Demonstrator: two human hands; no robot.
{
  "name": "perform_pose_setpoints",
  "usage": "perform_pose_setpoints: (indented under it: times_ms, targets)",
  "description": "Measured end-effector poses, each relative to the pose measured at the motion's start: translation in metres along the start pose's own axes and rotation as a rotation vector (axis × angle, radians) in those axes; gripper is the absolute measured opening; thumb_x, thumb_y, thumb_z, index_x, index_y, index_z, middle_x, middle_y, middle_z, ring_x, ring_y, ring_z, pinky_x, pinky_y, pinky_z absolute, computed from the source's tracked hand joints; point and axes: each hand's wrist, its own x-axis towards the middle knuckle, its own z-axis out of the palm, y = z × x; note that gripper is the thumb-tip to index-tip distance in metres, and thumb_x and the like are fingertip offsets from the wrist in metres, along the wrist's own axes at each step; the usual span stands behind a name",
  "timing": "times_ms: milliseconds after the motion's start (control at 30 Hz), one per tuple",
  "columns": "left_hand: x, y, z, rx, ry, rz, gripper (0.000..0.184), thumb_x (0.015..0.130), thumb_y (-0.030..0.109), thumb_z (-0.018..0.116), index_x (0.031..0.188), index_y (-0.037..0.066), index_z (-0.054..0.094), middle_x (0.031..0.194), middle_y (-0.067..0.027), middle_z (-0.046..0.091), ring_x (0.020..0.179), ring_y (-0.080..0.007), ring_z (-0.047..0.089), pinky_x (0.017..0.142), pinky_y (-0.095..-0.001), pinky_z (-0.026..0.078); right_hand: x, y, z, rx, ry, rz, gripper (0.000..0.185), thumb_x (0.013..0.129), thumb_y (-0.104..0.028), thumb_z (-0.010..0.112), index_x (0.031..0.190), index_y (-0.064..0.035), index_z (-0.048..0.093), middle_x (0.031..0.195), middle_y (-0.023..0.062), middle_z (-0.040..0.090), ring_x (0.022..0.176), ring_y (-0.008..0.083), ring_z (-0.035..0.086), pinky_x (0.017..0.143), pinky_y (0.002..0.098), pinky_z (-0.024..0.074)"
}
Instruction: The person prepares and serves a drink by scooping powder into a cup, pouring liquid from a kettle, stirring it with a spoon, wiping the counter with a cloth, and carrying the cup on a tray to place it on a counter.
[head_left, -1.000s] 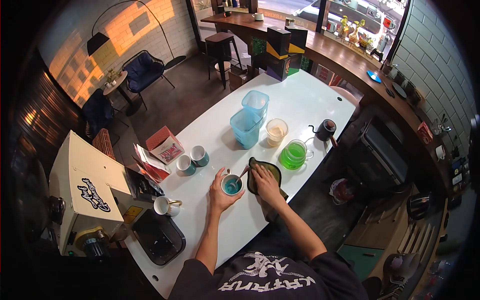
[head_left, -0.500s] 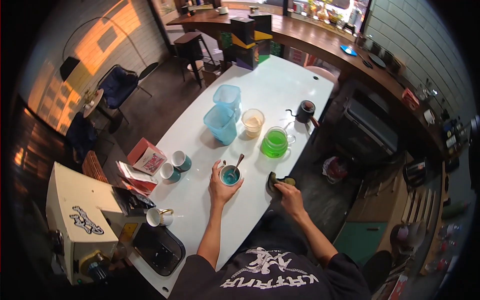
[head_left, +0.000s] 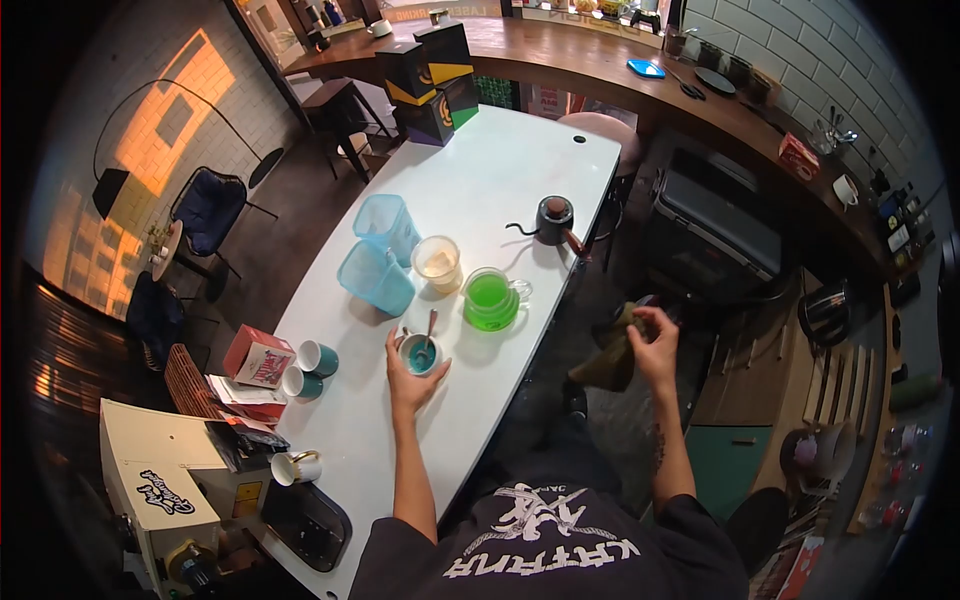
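Note:
My left hand [head_left: 411, 384] is wrapped round a small cup [head_left: 419, 354] on the white table. The cup is teal inside, and a spoon [head_left: 431, 325] leans out of it. Past the table's right edge, my right hand [head_left: 655, 345] pinches a dark olive cloth [head_left: 608, 364], which hangs down over the floor. A glass jug of green liquid [head_left: 490, 300] stands beyond the cup, beside a clear cup with pale contents [head_left: 437, 264]. Two light blue plastic containers [head_left: 376, 277] are further left.
Two teal cups [head_left: 318, 358], a red and white box [head_left: 260, 357] and a white mug [head_left: 296, 467] stand left, near a cream machine [head_left: 160, 480]. A black kettle [head_left: 554, 220] is at the table's right edge. Dark boxes [head_left: 428, 118] stand at the far end.
My right hand has lifted the cloth off the table and carried it right, past the edge. My left hand still holds the cup. The view has shifted to the right.

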Motion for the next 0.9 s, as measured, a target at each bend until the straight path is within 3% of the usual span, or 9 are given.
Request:
perform_pose_setpoints:
  times_ms: [100, 167, 367, 467, 533, 567, 700, 767, 900]
  targets:
    - [-0.008, 0.005, -0.007, 0.024, -0.021, -0.052, 0.122, 0.057, 0.023, 0.094, 0.15, 0.005, 0.016, 0.135, -0.0254, 0.045, 0.122, -0.0351, 0.051, 0.102, -0.0414, 0.042, 0.067, 0.007, -0.044, -0.012, 0.067, 0.046, 0.023, 0.077, 0.005, 0.069, 0.099, -0.0014, 0.064, 0.09, 0.001, 0.064, 0.087, 0.0089, 0.058, 0.078, 0.0247, 0.0464]
    - [-0.012, 0.011, -0.011, 0.057, -0.025, -0.1, 0.129, 0.059, 0.024, 0.094, 0.153, 0.006, 0.008, 0.141, -0.0268, 0.04, 0.127, -0.0348, 0.047, 0.106, -0.041, 0.04, 0.124, 0.026, -0.07, 0.004, 0.191, -0.096, 0.023, 0.077, 0.006, 0.069, 0.099, -0.0005, 0.064, 0.094, 0.0042, 0.065, 0.09, 0.0118, 0.061, 0.081, 0.0263, 0.0484]
    - [-0.016, 0.041, 0.016, -0.018, 0.124, -0.199, 0.113, 0.064, 0.018, 0.091, 0.151, 0.005, 0.02, 0.135, -0.0207, 0.049, 0.122, -0.0303, 0.051, 0.105, -0.0394, 0.04, 0.315, 0.101, -0.127, 0.0, 0.6, -0.279, 0.023, 0.087, -0.001, 0.07, 0.108, 0.0004, 0.061, 0.105, 0.0065, 0.063, 0.096, 0.0129, 0.062, 0.084, 0.0281, 0.0524]
    - [-0.014, 0.036, 0.03, 0.068, 0.239, -0.2, 0.105, 0.066, 0.015, 0.089, 0.149, 0.004, 0.025, 0.131, -0.0176, 0.052, 0.117, -0.0301, 0.054, 0.103, -0.0393, 0.041, 0.365, 0.14, -0.134, 0.01, 0.567, -0.261, 0.026, 0.087, -0.006, 0.07, 0.111, -0.0001, 0.062, 0.105, 0.0104, 0.066, 0.098, 0.0191, 0.066, 0.087, 0.033, 0.0529]
    - [-0.013, 0.038, 0.036, 0.132, 0.316, -0.197, 0.103, 0.066, 0.013, 0.087, 0.148, 0.003, 0.026, 0.13, -0.018, 0.053, 0.115, -0.0313, 0.055, 0.102, -0.0395, 0.042, 0.377, 0.163, -0.132, -0.496, 0.435, -0.072, 0.036, 0.083, -0.009, 0.07, 0.117, 0.0003, 0.063, 0.111, 0.019, 0.067, 0.11, 0.0336, 0.065, 0.094, 0.0413, 0.0508]
    - [-0.012, 0.041, 0.039, 0.135, 0.322, -0.203, 0.103, 0.066, 0.013, 0.087, 0.148, 0.003, 0.026, 0.13, -0.018, 0.053, 0.115, -0.0313, 0.055, 0.102, -0.0395, 0.042, 0.381, 0.185, -0.127, -0.51, 0.335, -0.029, 0.044, 0.08, -0.012, 0.07, 0.122, -0.0006, 0.062, 0.111, 0.0218, 0.067, 0.109, 0.0379, 0.063, 0.097, 0.0429, 0.0482]
    - [-0.009, 0.048, 0.046, 0.155, 0.402, -0.224, 0.099, 0.066, 0.012, 0.088, 0.146, 0.001, 0.03, 0.124, -0.0177, 0.057, 0.113, -0.0303, 0.057, 0.1, -0.0388, 0.044, 0.341, 0.201, -0.072, -0.33, 0.191, -0.073, 0.029, 0.083, -0.006, 0.067, 0.111, 0.0005, 0.065, 0.096, 0.0137, 0.071, 0.09, 0.022, 0.069, 0.081, 0.0334, 0.0534]
    - [-0.009, 0.048, 0.046, 0.172, 0.435, -0.221, 0.097, 0.066, 0.012, 0.088, 0.145, 0.0, 0.033, 0.122, -0.0175, 0.059, 0.111, -0.0299, 0.058, 0.098, -0.0383, 0.045, 0.308, 0.177, -0.037, -0.003, 0.122, -0.024, 0.017, 0.089, -0.001, 0.06, 0.105, 0.003, 0.065, 0.087, 0.0117, 0.07, 0.075, 0.0179, 0.07, 0.071, 0.0291, 0.0542]
    - [-0.005, 0.051, 0.05, 0.126, 0.471, -0.232, 0.094, 0.064, 0.014, 0.089, 0.14, -0.004, 0.038, 0.119, -0.0184, 0.061, 0.106, -0.0297, 0.061, 0.094, -0.0375, 0.048, 0.234, 0.054, 0.015, 0.172, -0.138, -0.105, 0.01, 0.091, -0.001, 0.06, 0.098, 0.0031, 0.066, 0.081, 0.0072, 0.068, 0.07, 0.0124, 0.065, 0.066, 0.0255, 0.0507]
